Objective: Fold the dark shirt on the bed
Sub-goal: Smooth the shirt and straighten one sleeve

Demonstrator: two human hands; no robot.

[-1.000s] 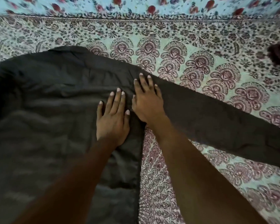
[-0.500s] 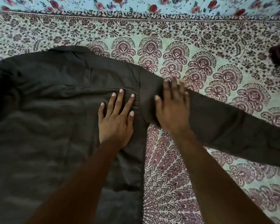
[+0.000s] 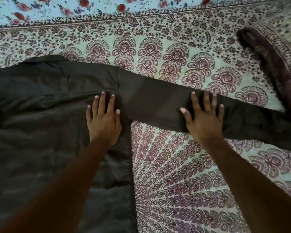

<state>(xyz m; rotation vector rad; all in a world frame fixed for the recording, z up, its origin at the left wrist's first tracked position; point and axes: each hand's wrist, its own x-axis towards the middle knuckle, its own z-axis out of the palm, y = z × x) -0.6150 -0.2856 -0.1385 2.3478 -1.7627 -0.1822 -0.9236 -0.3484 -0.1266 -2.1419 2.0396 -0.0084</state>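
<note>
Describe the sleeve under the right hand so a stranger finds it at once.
On the patterned bedspread lies a dark shirt. Its long sleeve stretches right, flat under the right hand. Unlike the fuzzy maroon cloth beyond, it is smooth, near-black.

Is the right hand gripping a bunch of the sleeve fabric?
No. The right hand lies flat with fingers spread on the sleeve of the dark shirt, pressing it down.

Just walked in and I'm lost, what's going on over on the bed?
A person has a dark shirt spread on the patterned bedspread. The left hand presses flat on the shirt's body by the armpit; the right hand lies flat on the outstretched sleeve. The sleeve is not yet folded in.
</note>
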